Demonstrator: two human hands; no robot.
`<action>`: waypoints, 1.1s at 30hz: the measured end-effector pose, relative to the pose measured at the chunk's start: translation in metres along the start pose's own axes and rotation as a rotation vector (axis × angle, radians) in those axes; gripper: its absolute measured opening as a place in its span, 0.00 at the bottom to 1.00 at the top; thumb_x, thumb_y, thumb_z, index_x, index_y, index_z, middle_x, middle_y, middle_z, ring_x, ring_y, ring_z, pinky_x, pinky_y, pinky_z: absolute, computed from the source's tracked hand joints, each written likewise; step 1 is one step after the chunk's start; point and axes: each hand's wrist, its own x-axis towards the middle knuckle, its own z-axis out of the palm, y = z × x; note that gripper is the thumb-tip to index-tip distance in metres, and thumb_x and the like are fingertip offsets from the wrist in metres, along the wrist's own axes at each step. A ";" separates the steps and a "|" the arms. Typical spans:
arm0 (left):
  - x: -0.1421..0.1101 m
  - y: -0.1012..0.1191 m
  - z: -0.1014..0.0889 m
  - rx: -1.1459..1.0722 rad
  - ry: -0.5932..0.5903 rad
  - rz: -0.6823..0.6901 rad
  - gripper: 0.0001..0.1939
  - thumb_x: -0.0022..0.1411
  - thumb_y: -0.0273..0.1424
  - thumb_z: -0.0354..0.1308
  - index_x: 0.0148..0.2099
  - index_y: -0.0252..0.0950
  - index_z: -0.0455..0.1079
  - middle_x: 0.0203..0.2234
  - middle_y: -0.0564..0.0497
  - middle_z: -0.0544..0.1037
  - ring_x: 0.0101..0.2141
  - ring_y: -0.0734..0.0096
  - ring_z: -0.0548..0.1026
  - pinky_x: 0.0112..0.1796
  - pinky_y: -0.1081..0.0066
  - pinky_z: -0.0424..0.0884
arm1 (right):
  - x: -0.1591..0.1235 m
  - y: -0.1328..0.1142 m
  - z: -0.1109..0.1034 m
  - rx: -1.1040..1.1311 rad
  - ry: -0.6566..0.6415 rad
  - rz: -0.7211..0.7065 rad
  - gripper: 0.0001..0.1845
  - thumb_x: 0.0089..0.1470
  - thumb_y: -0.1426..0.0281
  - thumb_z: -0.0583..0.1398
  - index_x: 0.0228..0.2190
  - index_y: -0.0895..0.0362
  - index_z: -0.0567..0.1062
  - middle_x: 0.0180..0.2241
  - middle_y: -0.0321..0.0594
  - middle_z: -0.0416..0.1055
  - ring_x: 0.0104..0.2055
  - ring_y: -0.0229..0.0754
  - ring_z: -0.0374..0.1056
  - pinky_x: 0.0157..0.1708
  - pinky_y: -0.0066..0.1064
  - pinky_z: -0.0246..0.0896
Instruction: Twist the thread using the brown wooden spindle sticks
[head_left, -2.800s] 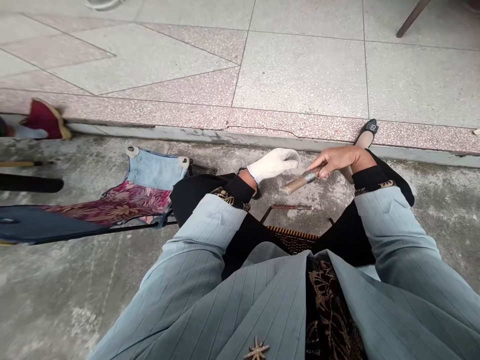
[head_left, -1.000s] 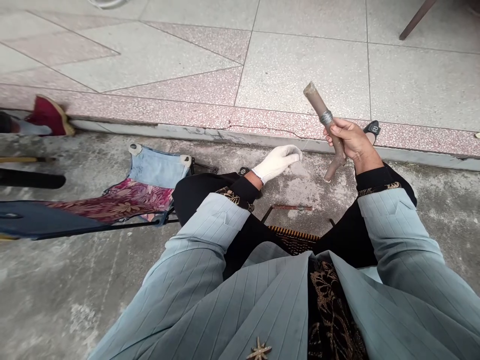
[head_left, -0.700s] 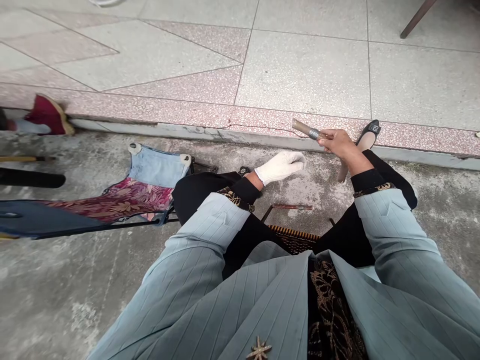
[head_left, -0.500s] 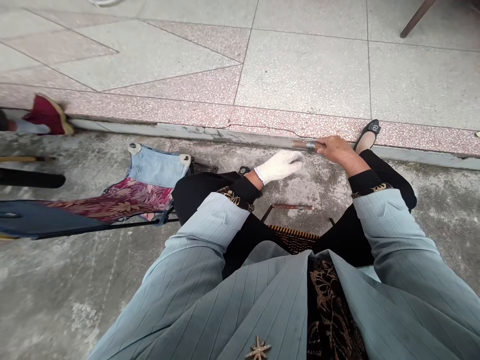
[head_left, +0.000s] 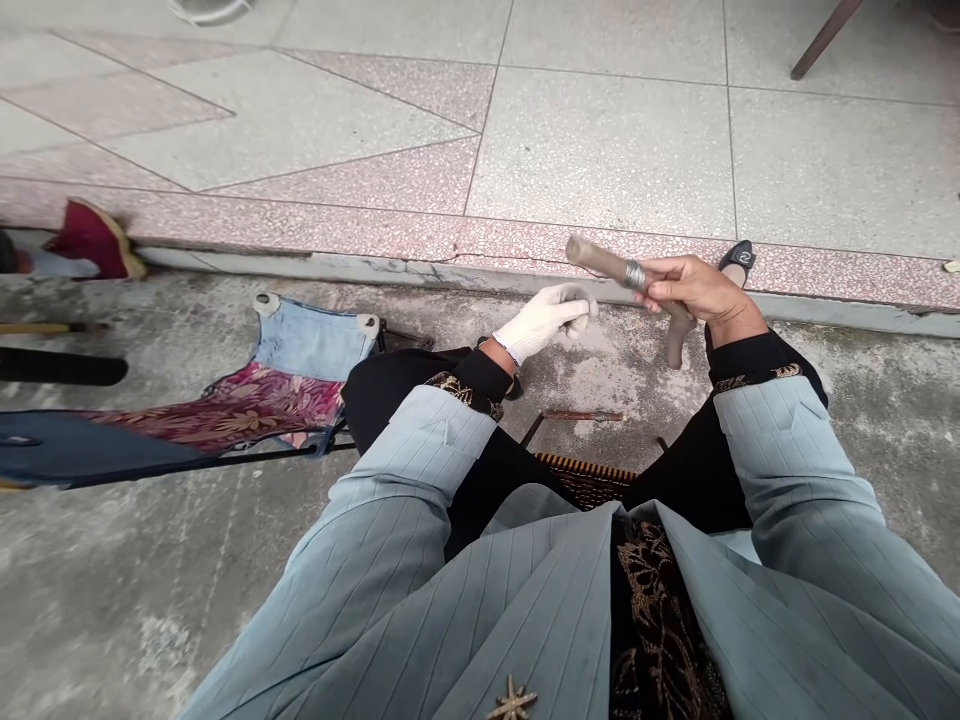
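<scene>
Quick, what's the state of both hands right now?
Left hand: gloved, curled closed; whether it grips anything thin cannot be told.
Right hand: bare, closed around a stick with wire wound around it.

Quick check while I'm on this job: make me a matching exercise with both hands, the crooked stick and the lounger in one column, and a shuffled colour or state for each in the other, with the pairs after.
Things:
1. left hand
2. right hand
3. crooked stick
4. lounger

Colours and states:
A. wrapped with silvery wire
B. ungloved and gripping
C. blue and floral red
D. gloved in white

Right pairs: 1-D, 2-B, 3-A, 4-C
</scene>
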 end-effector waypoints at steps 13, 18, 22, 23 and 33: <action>-0.003 0.003 0.009 0.387 -0.146 -0.035 0.10 0.61 0.34 0.54 0.39 0.33 0.72 0.24 0.54 0.71 0.21 0.80 0.64 0.23 0.76 0.58 | 0.027 0.031 0.012 -1.088 0.346 0.301 0.23 0.55 0.67 0.63 0.53 0.52 0.78 0.46 0.45 0.78 0.48 0.54 0.71 0.46 0.40 0.63; 0.000 0.008 -0.004 0.781 -0.038 0.037 0.12 0.61 0.32 0.52 0.39 0.34 0.75 0.27 0.52 0.75 0.27 0.73 0.70 0.29 0.73 0.60 | 0.022 0.025 0.014 -1.217 0.039 0.416 0.21 0.53 0.67 0.65 0.50 0.49 0.81 0.43 0.44 0.79 0.44 0.50 0.72 0.41 0.36 0.62; 0.000 0.012 -0.011 0.996 0.032 0.056 0.14 0.62 0.32 0.51 0.41 0.34 0.77 0.29 0.49 0.78 0.30 0.68 0.72 0.32 0.71 0.62 | 0.018 0.020 0.011 -1.058 -0.214 0.403 0.20 0.51 0.71 0.65 0.48 0.49 0.82 0.36 0.38 0.79 0.38 0.44 0.71 0.39 0.32 0.60; 0.000 0.013 -0.012 1.017 0.044 0.056 0.14 0.62 0.32 0.51 0.42 0.34 0.77 0.29 0.49 0.78 0.30 0.67 0.73 0.32 0.71 0.62 | 0.017 0.018 0.011 -0.965 -0.291 0.392 0.20 0.51 0.70 0.65 0.48 0.49 0.82 0.36 0.36 0.80 0.37 0.43 0.71 0.39 0.31 0.61; 0.004 0.002 -0.014 0.453 0.146 0.075 0.11 0.62 0.31 0.51 0.41 0.32 0.71 0.29 0.51 0.75 0.25 0.78 0.68 0.28 0.76 0.64 | 0.003 0.000 0.000 -0.126 0.121 0.046 0.37 0.45 0.58 0.69 0.56 0.57 0.75 0.36 0.39 0.77 0.30 0.36 0.67 0.34 0.31 0.66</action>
